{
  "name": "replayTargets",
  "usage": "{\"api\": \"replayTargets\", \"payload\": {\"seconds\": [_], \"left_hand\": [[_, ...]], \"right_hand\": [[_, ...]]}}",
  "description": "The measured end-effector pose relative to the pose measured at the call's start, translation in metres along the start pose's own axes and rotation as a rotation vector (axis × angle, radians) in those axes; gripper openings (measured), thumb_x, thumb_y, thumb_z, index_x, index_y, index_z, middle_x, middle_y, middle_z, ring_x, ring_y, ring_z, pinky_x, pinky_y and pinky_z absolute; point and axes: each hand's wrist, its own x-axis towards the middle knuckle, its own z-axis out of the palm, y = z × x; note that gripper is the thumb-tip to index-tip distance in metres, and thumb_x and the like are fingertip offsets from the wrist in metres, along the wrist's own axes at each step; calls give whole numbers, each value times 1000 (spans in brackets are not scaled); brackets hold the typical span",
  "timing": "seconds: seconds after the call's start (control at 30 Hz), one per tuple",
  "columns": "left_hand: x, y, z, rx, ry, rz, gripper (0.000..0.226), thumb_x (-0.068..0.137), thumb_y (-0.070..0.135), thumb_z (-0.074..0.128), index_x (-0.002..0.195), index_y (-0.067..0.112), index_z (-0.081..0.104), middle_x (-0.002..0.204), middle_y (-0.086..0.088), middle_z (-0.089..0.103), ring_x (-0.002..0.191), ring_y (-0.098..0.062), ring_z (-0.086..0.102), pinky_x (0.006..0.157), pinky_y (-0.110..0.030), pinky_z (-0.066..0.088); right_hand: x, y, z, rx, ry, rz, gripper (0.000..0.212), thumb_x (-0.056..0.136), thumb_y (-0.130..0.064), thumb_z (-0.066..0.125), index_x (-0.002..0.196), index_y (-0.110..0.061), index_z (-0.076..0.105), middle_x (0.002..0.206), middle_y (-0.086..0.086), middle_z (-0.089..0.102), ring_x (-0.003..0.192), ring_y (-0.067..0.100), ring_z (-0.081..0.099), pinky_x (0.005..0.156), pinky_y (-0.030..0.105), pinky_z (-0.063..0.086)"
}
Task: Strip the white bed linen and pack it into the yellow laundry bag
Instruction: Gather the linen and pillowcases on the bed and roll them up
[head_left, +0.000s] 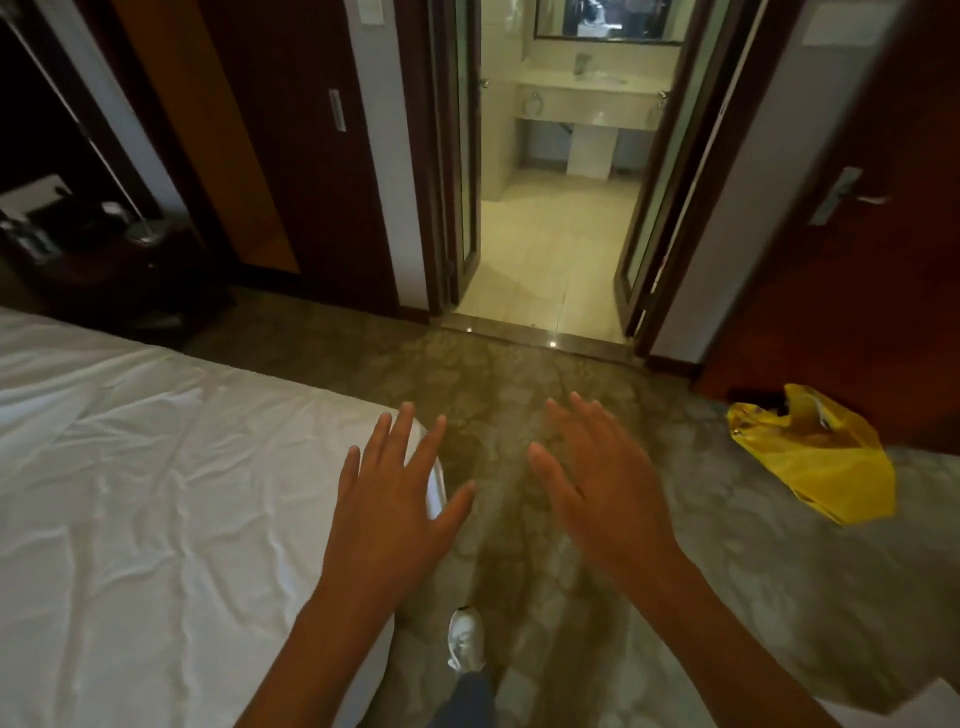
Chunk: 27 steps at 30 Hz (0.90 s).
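A wrinkled white sheet (156, 493) covers the bed on the left of the head view. My left hand (395, 499) hovers over the bed's near corner, fingers spread and straight, holding nothing. My right hand (597, 483) is stretched out over the carpet beside the bed, also flat and empty. The yellow laundry bag (815, 457) lies crumpled on the carpet at the right, well apart from both hands.
Patterned carpet (519, 395) runs between the bed and an open bathroom doorway (550, 249) straight ahead. A dark wooden door (852, 260) stands at the right, a dark nightstand (104, 249) at the far left. My white shoe (465, 636) is below.
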Motion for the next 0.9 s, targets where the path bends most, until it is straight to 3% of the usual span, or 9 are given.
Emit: {"api": "replayTargets", "payload": {"seconds": [0.17,0.27,0.37,0.6,0.9], "left_hand": [[125,-9,40,-30,-18,-27,83,85,77,21,154,33,30,166,-2,16,153,-23,13,119,-46,11],[209,-16,51,-48,-39,-40,86,82,78,16,155,33,27,166,-2,12,153,-22,8,121,-47,10],[298,-23,60,-24,-54,-59,91,78,79,7,157,35,19,167,0,3,153,-19,-2,120,-43,1],[455,-24,96,92,-92,-63,92,77,79,-1,158,36,12,167,0,-3,153,-18,-7,121,-43,-1],[634,-23,164,213,-24,-273,88,82,78,4,156,34,22,167,-5,2,152,-21,-7,119,-46,-3]], "right_hand": [[123,31,22,-16,-2,22,79,86,-74,9,153,-36,27,163,-9,20,151,11,14,119,38,17],[205,42,24,-10,5,64,79,85,-73,11,152,-36,30,163,-8,24,150,12,16,121,44,22],[290,57,27,-23,21,79,79,87,-71,12,151,-33,34,161,-6,27,149,13,20,119,41,21],[440,100,40,-43,-2,58,75,89,-71,13,152,-35,31,162,-6,25,150,14,19,119,43,22],[670,159,82,-15,-81,-218,76,92,-71,11,153,-31,32,164,-2,19,152,17,7,118,38,10]]}}
